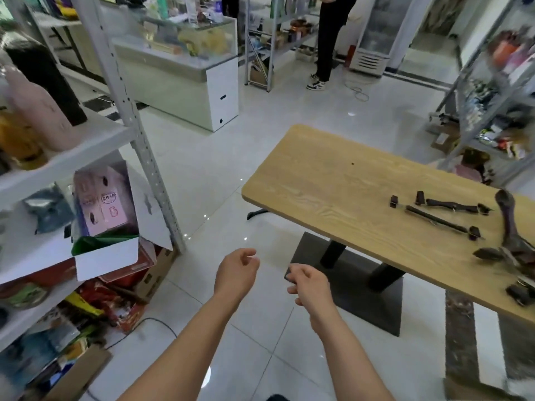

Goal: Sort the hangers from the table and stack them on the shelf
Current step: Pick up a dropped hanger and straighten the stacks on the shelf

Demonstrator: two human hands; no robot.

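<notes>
Several dark brown clip hangers (443, 219) lie on the right part of the wooden table (327, 180); a larger curved hanger (510, 227) lies near the right edge of the view. The white metal shelf (95, 140) stands at the left, crowded with bottles and boxes. My left hand (237, 270) and my right hand (308, 283) hang over the tiled floor between shelf and table. Their fingers are loosely curled and hold nothing. The right hand is near the corner of the table's dark base plate (362, 299).
An open white box (107, 256) sticks out of the shelf's middle level, with cartons and packets piled on the floor below. A glass display counter (179, 70) and a standing person (327, 41) are at the back. Another loaded rack (498, 91) stands at the right.
</notes>
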